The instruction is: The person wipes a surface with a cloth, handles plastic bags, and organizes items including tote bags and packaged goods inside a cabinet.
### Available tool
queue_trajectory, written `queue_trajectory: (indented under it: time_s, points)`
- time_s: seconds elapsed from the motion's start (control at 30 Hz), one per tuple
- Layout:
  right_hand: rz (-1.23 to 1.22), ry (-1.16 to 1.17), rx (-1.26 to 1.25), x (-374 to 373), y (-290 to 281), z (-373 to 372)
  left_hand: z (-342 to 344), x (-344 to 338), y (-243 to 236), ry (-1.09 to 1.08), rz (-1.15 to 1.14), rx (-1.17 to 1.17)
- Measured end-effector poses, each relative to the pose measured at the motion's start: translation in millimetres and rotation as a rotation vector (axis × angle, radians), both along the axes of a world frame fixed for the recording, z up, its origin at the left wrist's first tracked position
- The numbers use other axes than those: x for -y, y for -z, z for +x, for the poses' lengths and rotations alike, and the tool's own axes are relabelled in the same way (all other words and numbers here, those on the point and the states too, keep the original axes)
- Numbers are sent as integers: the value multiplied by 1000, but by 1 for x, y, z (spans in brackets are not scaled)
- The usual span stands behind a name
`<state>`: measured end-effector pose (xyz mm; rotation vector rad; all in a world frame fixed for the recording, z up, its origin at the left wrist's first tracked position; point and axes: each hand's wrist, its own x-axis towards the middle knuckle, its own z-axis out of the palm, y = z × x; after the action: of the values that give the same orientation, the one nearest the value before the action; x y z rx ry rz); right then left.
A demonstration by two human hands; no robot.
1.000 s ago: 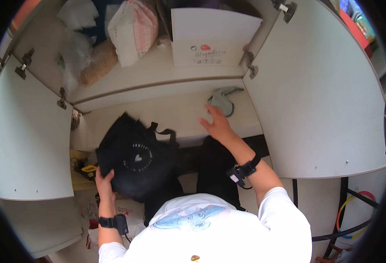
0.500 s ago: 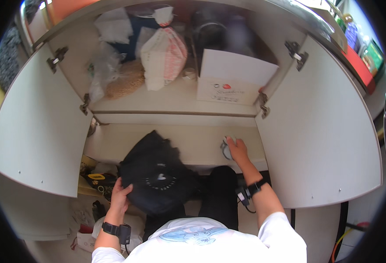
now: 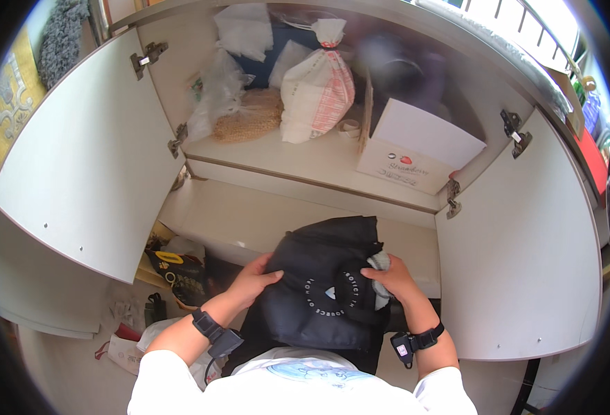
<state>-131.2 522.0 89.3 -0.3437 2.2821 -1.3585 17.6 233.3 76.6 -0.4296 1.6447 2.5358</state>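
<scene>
A black fabric bag (image 3: 305, 252) with a round white print hangs over my lap in front of the lower shelf. My left hand (image 3: 251, 278) grips its left edge, thumb on top. At the bag's right side, my right hand (image 3: 396, 278) is closed on a crumpled grey-white cloth (image 3: 381, 299), and its thumb presses on the bag's surface. The fingers of the right hand are partly hidden behind the cloth and the bag. What the bag contains, if anything, does not show.
Two white cabinet doors (image 3: 87, 159) (image 3: 526, 256) stand open on either side. The upper shelf (image 3: 305, 169) bears a tied white-and-red bag (image 3: 319, 90), a bag of brown grains (image 3: 249, 117) and a white carton (image 3: 415, 152). Packages (image 3: 180, 273) lie low at the left.
My right hand has left the lower shelf with the cloth and come to the bag's right side. The bag has shifted right with my left hand, and the view has turned.
</scene>
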Motion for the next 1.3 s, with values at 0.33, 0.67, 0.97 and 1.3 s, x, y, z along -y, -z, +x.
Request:
queue_trajectory:
  time_s: [0.33,0.67,0.97,1.3]
  points:
    - [241,220,-221,-35,81,-78,-87,61,-54,141,-818,-143]
    - [426,113,-96,-39,108,-87,-220,119,-143,-38,-1667,-504]
    - [464,128,-67,-27,88,-84,-278,150,-110,-114,-1630,-111]
    - [486,147,-16,-34,114,-99,-259,227,-44,-22,-1723,-198]
